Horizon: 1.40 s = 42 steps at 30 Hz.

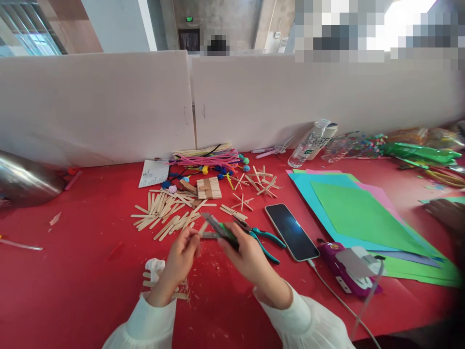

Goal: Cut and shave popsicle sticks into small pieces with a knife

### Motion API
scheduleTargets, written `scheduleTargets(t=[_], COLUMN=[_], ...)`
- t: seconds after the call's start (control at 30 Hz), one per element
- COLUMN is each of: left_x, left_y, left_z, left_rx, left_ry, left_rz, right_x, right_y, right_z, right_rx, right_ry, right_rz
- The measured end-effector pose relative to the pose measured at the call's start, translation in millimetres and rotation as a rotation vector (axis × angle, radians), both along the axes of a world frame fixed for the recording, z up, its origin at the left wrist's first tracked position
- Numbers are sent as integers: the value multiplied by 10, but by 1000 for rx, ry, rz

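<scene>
My left hand (pixel 181 257) pinches a short wooden craft stick (pixel 204 228) between thumb and fingers. My right hand (pixel 250 254) is closed around a utility knife (pixel 227 234), its blade end pointing up and left beside the stick. Whether blade and stick touch, I cannot tell. A flat grey metal piece (pixel 209 235) lies just under the knife, partly hidden. Pliers with teal handles (pixel 269 237) rest right of my right hand. Loose craft sticks (pixel 163 211) spread beyond my left hand. Near my left wrist are crumpled white tissue (pixel 155 266) and more sticks (pixel 180 295).
A phone (pixel 292 232) on a cable lies by a purple power strip (pixel 345 269). Coloured paper (pixel 363 213) covers the right side, near another person's hand (pixel 446 213). Behind stand pipe cleaners (pixel 210 159), bottles (pixel 308 145) and a white partition (pixel 254 102). Shavings dot the red table (pixel 90 281).
</scene>
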<state>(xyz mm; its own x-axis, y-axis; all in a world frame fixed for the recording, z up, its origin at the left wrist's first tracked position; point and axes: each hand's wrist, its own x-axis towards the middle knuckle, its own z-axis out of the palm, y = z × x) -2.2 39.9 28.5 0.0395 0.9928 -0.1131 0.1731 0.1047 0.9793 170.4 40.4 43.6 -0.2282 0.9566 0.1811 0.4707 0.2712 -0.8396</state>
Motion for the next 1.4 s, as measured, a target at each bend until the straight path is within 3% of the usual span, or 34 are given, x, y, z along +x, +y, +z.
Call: scheduleTargets(t=[0.17, 0.33, 0.43, 0.53, 0.63, 0.83, 1.07, 1.4], left_x=[88, 67, -14, -105, -137, 1, 128, 180], left_y=[-124, -201, -193, -154, -123, -200, -310, -348], left_z=[-39, -3, 17, 50, 84, 36, -8, -20], left_rx=[-117, -161, -103, 90, 181, 223, 196, 228], left_ry=[0, 135, 303, 540, 641, 734, 842, 835], left_rz=[-404, -536, -613, -560, -545, -635, -623, -594], right_x=[91, 136, 146, 155, 183, 296, 362, 297], right_y=[-37, -203, -315, -398, -468, -750, -1165, -1163], right_z=[-6, -107, -197, -273, -287, -114, 95, 128], right_rx=[-187, -192, -207, -221, -210, -103, -117, -50], right_ry=[141, 58, 9, -72, -161, -417, -517, -704], right_rz=[-127, -123, -105, -97, -135, -122, -6, 42])
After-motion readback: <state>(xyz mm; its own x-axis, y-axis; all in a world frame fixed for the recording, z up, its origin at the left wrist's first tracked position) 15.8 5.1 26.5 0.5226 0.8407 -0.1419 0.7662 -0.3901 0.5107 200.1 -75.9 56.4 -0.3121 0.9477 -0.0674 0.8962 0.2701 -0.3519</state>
